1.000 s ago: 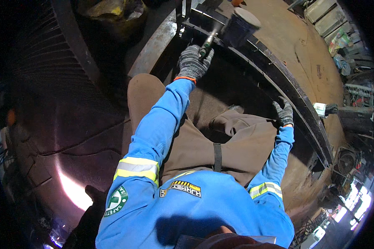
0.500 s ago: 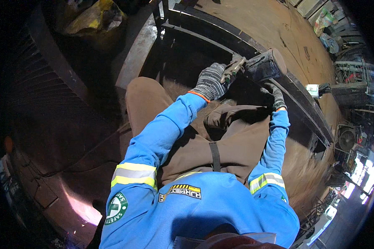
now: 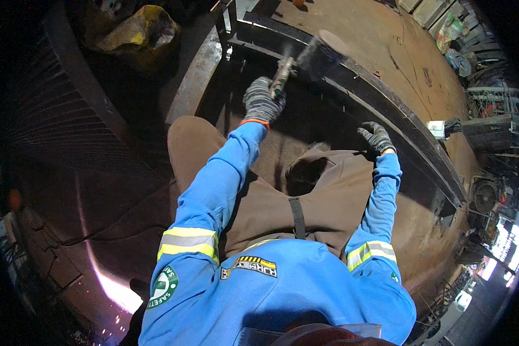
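My left hand (image 3: 262, 101), in a grey striped glove, is closed around a metal plier-like clamp tool (image 3: 282, 76) with green on its handle. Just beyond the tool's jaws is a dark cylinder (image 3: 317, 57) with a dull brown round end, blurred by motion and overlapping the long black steel frame (image 3: 409, 124). Whether the jaws grip the cylinder I cannot tell. My right hand (image 3: 377, 138), gloved alike, hovers by the inner side of the frame with fingers loosely apart and nothing in them.
A flat grey steel bar (image 3: 195, 76) meets the frame at left. Beyond it stands a crumpled yellow container (image 3: 141, 32). A ribbed dark panel (image 3: 69, 109) lies far left, with sparks (image 3: 112, 331) below. A white-labelled container (image 3: 436, 128) sits right of the frame, near a fan (image 3: 484, 195).
My left hand has moved left and slightly away from me with the tool. The cylinder has shifted the same way along the frame. My right hand has shifted slightly, its fingers now clearer.
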Action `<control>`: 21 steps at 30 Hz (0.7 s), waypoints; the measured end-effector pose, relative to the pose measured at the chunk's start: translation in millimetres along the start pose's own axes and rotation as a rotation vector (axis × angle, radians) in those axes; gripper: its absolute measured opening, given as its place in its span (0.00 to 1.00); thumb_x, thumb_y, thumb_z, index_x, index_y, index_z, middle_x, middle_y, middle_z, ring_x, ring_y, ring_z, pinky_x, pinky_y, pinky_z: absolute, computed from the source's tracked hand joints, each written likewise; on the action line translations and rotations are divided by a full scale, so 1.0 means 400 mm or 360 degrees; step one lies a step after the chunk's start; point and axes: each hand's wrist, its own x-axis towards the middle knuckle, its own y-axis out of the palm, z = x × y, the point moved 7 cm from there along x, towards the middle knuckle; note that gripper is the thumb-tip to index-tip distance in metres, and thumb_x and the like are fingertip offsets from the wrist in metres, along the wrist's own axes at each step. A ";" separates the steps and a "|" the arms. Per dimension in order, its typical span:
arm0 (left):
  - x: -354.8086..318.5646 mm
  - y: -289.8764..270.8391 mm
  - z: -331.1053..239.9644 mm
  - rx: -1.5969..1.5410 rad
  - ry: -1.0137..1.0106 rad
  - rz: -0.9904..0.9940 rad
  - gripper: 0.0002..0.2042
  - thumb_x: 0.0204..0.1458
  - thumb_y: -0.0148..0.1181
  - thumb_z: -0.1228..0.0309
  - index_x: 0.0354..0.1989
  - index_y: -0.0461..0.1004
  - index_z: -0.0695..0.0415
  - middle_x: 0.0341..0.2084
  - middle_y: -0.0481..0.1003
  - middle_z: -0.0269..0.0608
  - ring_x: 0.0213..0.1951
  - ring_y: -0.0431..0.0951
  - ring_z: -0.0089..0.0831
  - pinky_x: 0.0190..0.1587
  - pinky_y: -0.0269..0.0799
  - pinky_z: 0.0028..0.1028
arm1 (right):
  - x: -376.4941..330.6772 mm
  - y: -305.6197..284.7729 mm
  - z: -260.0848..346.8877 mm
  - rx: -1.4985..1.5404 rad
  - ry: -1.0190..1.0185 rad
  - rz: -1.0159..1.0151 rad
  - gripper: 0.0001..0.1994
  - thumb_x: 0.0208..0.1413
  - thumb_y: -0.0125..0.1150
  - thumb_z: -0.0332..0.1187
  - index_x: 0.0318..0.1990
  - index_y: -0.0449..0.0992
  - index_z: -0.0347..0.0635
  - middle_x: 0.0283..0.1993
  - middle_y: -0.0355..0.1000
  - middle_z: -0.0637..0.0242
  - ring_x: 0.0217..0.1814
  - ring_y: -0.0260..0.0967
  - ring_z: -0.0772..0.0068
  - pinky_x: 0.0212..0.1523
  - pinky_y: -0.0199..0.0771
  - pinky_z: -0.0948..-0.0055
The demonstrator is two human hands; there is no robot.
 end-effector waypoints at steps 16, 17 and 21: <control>0.016 -0.203 0.105 -0.0142 -0.0247 -0.0659 0.12 0.47 0.56 0.65 0.34 0.73 0.61 0.26 0.74 0.54 0.30 0.75 0.51 0.35 0.69 0.41 | 0.005 0.008 -0.011 0.0049 -0.0062 -0.0014 0.21 0.48 0.62 0.45 0.47 0.73 0.43 0.49 0.70 0.53 0.54 0.65 0.54 0.53 0.65 0.64; 0.016 -0.201 0.114 -0.0258 -0.0176 -0.0715 0.12 0.46 0.57 0.64 0.33 0.73 0.61 0.25 0.74 0.54 0.29 0.75 0.50 0.35 0.69 0.40 | 0.006 0.012 -0.001 0.0052 -0.0064 0.0000 0.21 0.48 0.62 0.45 0.47 0.73 0.43 0.49 0.70 0.53 0.54 0.65 0.54 0.53 0.65 0.64; 0.022 -0.164 0.122 -0.0323 -0.0096 -0.0687 0.14 0.45 0.62 0.61 0.30 0.73 0.61 0.23 0.73 0.50 0.27 0.74 0.45 0.33 0.69 0.39 | -0.002 0.005 0.010 -0.0108 -0.0120 -0.0024 0.23 0.47 0.62 0.46 0.49 0.72 0.43 0.50 0.70 0.53 0.54 0.65 0.53 0.54 0.64 0.63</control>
